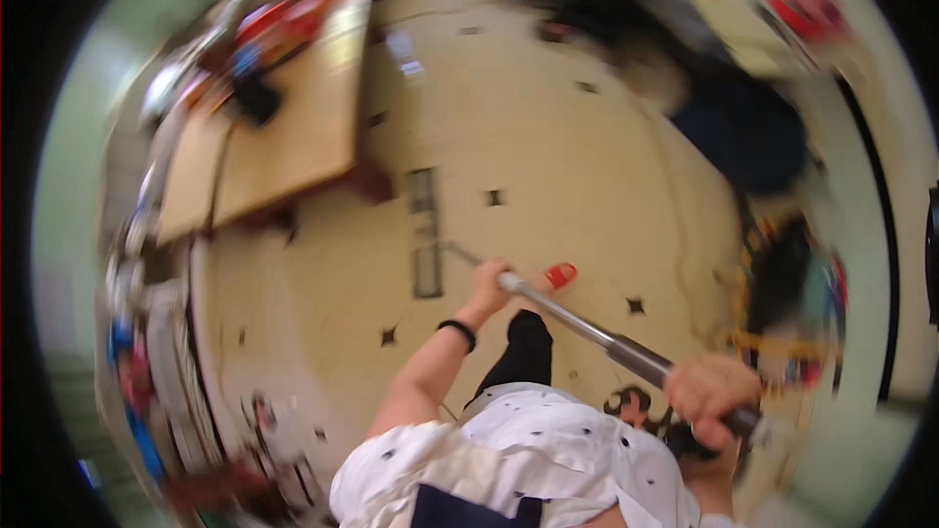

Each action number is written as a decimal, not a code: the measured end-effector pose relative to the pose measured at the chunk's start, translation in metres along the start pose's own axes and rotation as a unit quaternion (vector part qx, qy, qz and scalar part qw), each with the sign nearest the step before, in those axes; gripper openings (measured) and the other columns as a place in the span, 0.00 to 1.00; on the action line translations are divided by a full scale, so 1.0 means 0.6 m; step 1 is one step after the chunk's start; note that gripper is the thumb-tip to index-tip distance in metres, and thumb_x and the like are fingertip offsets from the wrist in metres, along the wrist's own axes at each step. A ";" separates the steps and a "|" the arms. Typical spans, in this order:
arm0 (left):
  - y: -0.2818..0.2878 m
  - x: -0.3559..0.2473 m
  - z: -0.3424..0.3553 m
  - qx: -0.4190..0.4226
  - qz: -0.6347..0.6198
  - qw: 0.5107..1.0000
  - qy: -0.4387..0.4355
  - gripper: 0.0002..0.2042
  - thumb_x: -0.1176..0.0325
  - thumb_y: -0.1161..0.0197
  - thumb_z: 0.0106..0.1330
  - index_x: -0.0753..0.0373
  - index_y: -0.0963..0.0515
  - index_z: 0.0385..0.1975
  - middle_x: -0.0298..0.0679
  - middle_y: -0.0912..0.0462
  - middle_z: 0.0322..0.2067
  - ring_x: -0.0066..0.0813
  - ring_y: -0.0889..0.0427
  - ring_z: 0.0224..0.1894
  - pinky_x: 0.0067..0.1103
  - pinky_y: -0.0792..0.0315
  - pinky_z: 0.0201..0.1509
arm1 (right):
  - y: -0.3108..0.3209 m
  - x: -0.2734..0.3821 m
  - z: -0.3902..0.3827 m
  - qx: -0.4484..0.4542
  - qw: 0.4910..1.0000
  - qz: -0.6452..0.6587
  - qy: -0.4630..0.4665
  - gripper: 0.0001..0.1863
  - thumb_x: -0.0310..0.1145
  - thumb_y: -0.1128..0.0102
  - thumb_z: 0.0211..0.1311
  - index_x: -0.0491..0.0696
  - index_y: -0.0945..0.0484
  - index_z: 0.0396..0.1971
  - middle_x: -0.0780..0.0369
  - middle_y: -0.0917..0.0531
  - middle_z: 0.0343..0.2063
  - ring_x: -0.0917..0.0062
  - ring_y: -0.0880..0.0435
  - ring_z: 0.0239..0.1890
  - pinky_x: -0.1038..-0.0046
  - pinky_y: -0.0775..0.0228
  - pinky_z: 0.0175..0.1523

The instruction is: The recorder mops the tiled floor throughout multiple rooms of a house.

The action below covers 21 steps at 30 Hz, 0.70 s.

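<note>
A flat mop with a long grey handle (567, 316) slants across in front of me. Its narrow rectangular head (426, 233) lies on the tiled floor, ahead and slightly left. My left hand (491, 286) is wrapped round the lower part of the handle, a black band on its wrist. Higher up, near the handle's end, my right hand (712, 397) is closed round the thick dark grip; it is a little blurred. A red slipper (560, 277) shows on the floor just past the handle, next to my dark trouser leg (518, 352).
A wooden table (293, 147) stands at the left, with blurred red, blue and black items on it. Cream floor tiles (548, 137) carry small dark diamonds. A dark blue rounded shape (748, 137) and a yellow-framed item (782, 342) line the right side.
</note>
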<state>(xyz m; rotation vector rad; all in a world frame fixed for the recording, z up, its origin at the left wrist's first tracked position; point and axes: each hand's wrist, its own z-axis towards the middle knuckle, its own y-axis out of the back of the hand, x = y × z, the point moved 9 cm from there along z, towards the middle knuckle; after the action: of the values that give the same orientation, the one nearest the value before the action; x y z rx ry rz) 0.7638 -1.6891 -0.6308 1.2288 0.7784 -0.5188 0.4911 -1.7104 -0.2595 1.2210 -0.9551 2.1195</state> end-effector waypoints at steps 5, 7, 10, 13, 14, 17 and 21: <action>-0.148 0.004 0.076 0.042 -0.011 0.999 -0.025 0.18 0.78 0.36 0.39 0.56 0.23 0.34 0.37 0.23 0.24 0.40 0.26 0.34 0.30 0.34 0.41 | 0.190 -0.051 0.013 -0.034 0.997 0.067 0.004 0.16 0.29 0.41 0.43 0.46 0.39 0.06 0.64 0.34 0.08 0.74 0.36 0.10 0.71 0.38 0.23; -0.218 -0.024 0.130 0.080 -0.023 0.997 0.006 0.20 0.79 0.37 0.40 0.56 0.23 0.37 0.36 0.22 0.25 0.39 0.26 0.35 0.30 0.35 0.43 | 0.251 -0.023 0.037 -0.056 0.997 0.048 0.012 0.16 0.29 0.42 0.43 0.46 0.39 0.06 0.65 0.34 0.07 0.74 0.36 0.11 0.71 0.38 0.23; -0.268 -0.092 0.216 0.090 -0.051 0.994 -0.032 0.20 0.81 0.39 0.41 0.57 0.23 0.39 0.37 0.23 0.28 0.38 0.26 0.36 0.31 0.35 0.46 | 0.317 0.007 0.076 -0.083 0.996 0.033 0.031 0.16 0.29 0.41 0.41 0.46 0.40 0.06 0.65 0.35 0.07 0.74 0.36 0.10 0.72 0.39 0.22; -0.316 -0.131 0.286 0.099 -0.050 0.991 -0.077 0.21 0.81 0.40 0.40 0.57 0.23 0.39 0.38 0.23 0.28 0.38 0.26 0.37 0.30 0.35 0.46 | 0.364 0.030 0.101 -0.119 0.991 0.009 0.057 0.17 0.29 0.41 0.41 0.47 0.40 0.05 0.65 0.35 0.06 0.74 0.36 0.09 0.73 0.39 0.20; -0.337 -0.165 0.312 0.115 -0.067 0.987 -0.085 0.21 0.81 0.39 0.39 0.57 0.23 0.38 0.38 0.23 0.28 0.39 0.26 0.37 0.30 0.35 0.46 | 0.379 0.050 0.102 -0.134 0.988 -0.016 0.074 0.18 0.29 0.40 0.41 0.48 0.40 0.05 0.66 0.35 0.06 0.75 0.36 0.08 0.73 0.38 0.20; -0.413 -0.260 0.374 0.163 -0.123 0.969 -0.140 0.21 0.81 0.39 0.38 0.56 0.23 0.37 0.37 0.23 0.28 0.39 0.26 0.37 0.30 0.35 0.45 | 0.423 0.114 0.090 -0.204 0.967 -0.075 0.133 0.16 0.28 0.41 0.42 0.48 0.39 0.05 0.65 0.33 0.05 0.76 0.35 0.06 0.74 0.35 0.20; -0.542 -0.370 0.398 0.258 -0.163 0.932 -0.197 0.21 0.81 0.38 0.37 0.56 0.22 0.36 0.37 0.23 0.27 0.39 0.26 0.36 0.30 0.35 0.44 | 0.467 0.173 0.036 -0.210 0.959 -0.139 0.132 0.15 0.25 0.42 0.44 0.49 0.38 0.07 0.65 0.30 0.06 0.77 0.33 0.07 0.74 0.32 0.22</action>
<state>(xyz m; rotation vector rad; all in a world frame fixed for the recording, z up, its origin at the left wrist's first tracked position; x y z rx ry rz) 0.4433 -2.0196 -0.6339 1.4145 0.5121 -1.2639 0.2543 -1.8933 -0.2501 0.7839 -0.9822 1.6932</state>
